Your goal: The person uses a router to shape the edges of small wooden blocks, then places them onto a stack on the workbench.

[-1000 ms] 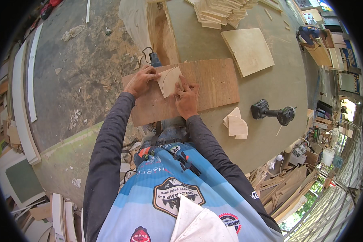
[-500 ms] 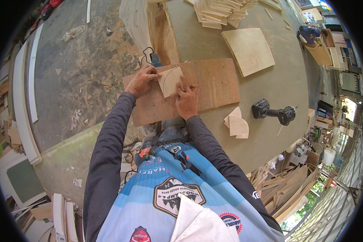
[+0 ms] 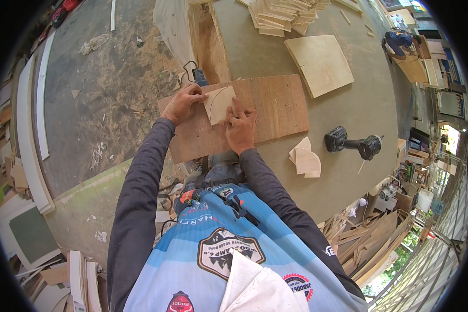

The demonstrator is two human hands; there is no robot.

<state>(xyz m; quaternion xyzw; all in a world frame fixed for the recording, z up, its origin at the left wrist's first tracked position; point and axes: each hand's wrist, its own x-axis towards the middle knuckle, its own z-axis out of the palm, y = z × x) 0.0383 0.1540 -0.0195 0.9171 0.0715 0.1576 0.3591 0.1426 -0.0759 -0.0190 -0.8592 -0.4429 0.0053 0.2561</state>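
Observation:
A small pale plywood piece (image 3: 219, 106), marked with a curved dark line, lies flat on a reddish-brown wooden board (image 3: 278, 106). My left hand (image 3: 183, 102) grips its left edge with bent fingers. At its right side, my right hand (image 3: 241, 126) presses with fingers curled, the fingertips on the piece. Just beyond the board's far edge, part of a blue power tool (image 3: 199, 77) with a black cord shows; the rest of it is hidden. To the right of the board, several rounded wedge-shaped plywood pieces (image 3: 308, 160) overlap on the table.
A black cordless drill (image 3: 353, 144) lies on the grey tabletop (image 3: 343, 182) at right. Beyond it are a larger plywood panel (image 3: 320, 65) and stacked wooden strips (image 3: 281, 15). Another person (image 3: 399, 41) bends over boards at far right. Wood offcuts (image 3: 366, 242) are heaped at lower right.

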